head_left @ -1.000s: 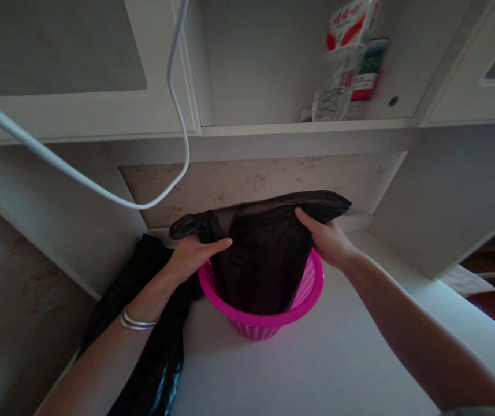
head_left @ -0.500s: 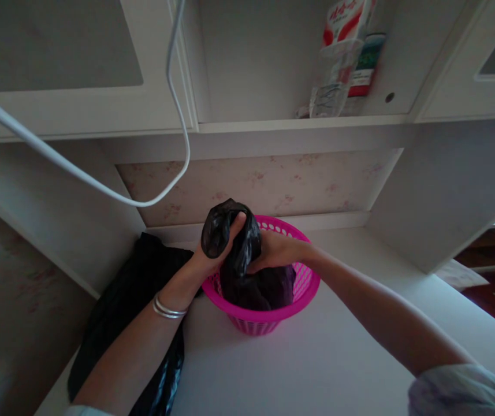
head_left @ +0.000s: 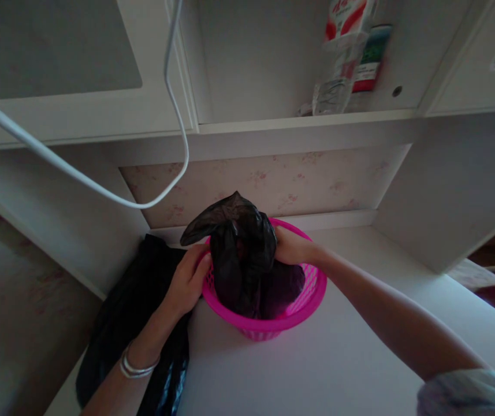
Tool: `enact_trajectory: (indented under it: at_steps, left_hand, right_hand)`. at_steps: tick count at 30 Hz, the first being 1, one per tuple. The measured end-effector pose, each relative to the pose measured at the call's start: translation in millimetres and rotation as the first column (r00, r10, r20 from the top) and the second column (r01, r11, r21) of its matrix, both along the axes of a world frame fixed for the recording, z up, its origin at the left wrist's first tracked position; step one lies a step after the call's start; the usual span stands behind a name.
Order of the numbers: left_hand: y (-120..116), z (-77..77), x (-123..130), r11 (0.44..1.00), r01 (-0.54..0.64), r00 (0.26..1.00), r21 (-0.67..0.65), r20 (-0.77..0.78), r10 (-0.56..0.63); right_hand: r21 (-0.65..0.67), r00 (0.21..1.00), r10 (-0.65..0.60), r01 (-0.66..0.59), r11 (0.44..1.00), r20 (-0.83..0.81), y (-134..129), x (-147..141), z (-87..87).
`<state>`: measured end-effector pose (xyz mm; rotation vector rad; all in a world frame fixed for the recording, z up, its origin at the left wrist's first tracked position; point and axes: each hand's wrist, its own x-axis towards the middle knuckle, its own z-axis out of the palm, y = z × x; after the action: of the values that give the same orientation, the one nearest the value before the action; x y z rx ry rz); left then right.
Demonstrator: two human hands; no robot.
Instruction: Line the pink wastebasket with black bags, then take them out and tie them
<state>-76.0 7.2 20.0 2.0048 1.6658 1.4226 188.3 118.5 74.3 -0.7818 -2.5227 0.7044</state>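
A pink plastic basket (head_left: 268, 320) with a perforated wall stands on the white surface. Thin black plastic bag material (head_left: 241, 254) bunches up inside it and rises above its back rim, one loose flap pointing left. My left hand (head_left: 193, 277) is at the basket's left rim, thumb and fingers closed around its edge, beside the black bag. My right hand (head_left: 293, 245) reaches over the right side of the basket against the black bag; its fingertips are hidden behind the plastic.
Another black bag (head_left: 130, 323) lies left of the basket, under my left forearm. A white cable (head_left: 100, 188) hangs across the upper left. The shelf above (head_left: 264, 122) holds a clear plastic container (head_left: 334, 86) and red-and-white packages (head_left: 346, 20).
My left hand has let go of the black bag and moved down-left to the basket rim. The bag's top has spread out, and my right hand has shifted slightly right.
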Motion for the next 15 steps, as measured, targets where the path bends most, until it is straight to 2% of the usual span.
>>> enact_trajectory:
  at_steps: [3, 7, 12, 15]
  left_hand:
    - [-3, -1.7, 6, 0.999, -0.026, 1.0, 0.026, 0.018, 0.026]
    - [2, 2.9, 10, 0.998, 0.008, 1.0, 0.058, 0.027, -0.01]
    - [13, -12.7, 4, 0.997, 0.019, 0.998, 0.072, 0.063, -0.024]
    - [15, -20.1, 2, 0.997, 0.034, 0.996, 0.069, 0.081, -0.04]
  right_hand:
    - [0.008, 0.999, 0.013, -0.013, 1.0, -0.031, -7, -3, 6.5]
    - [0.005, 0.997, 0.075, -0.075, 0.997, -0.031, -18, -5, 13.9]
    - [0.008, 0.976, 0.219, -0.219, 0.976, 0.004, -37, -9, 17.0]
    - [0.056, 0.973, 0.225, -0.223, 0.973, -0.048, -41, -10, 22.1]
